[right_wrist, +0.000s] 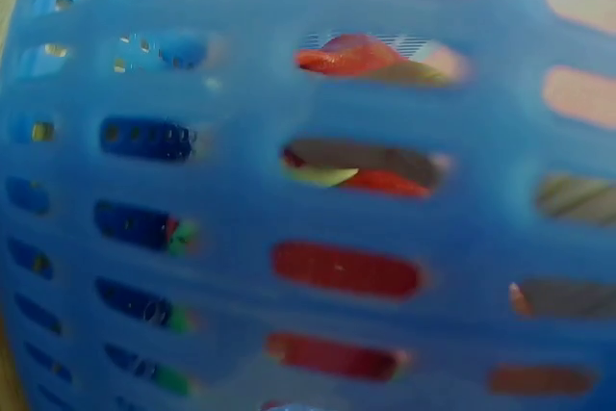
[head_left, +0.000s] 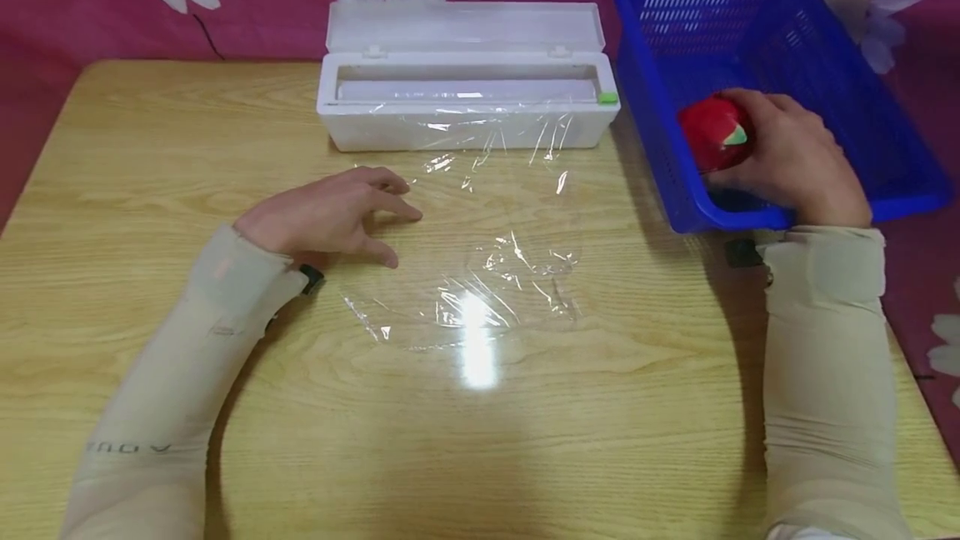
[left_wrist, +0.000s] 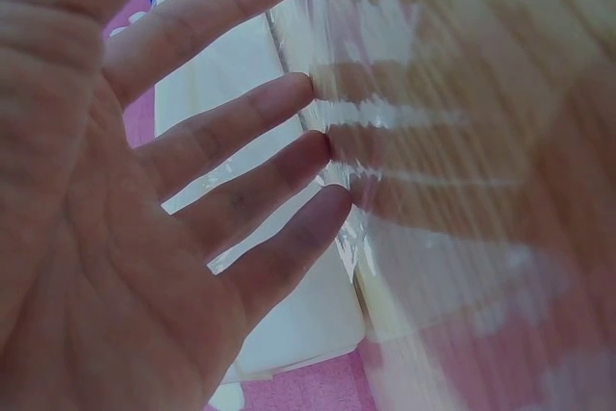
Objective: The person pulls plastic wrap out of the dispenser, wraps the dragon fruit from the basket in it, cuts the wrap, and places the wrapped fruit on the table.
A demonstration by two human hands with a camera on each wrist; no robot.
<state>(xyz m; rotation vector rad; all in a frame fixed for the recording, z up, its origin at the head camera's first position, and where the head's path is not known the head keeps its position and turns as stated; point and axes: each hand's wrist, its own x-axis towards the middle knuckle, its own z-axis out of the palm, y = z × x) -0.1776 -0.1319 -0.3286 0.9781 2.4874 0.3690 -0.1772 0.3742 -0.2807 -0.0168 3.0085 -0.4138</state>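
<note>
right hand [head_left: 787, 158] has its fingers wrapped round the red round fruit-like ball [head_left: 712, 133] in the blue slotted plastic basket [head_left: 885, 107] at 2 o'clock; left hand [head_left: 322, 215], fingers loosely spread, rests by the clear cling film sheet [head_left: 480, 273] on the worktop [head_left: 150, 148]; looks like the pickup step, next it probably needs lifting over to the film's middle

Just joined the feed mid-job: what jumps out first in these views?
The blue basket at the table's right edge, where the right hand has its grip round a red apple inside it. Next, the crinkled sheet of cling film lying on the middle of the wooden table, in front of the open white dispenser box. The left hand rests at the film's left edge, fingers spread.
</note>
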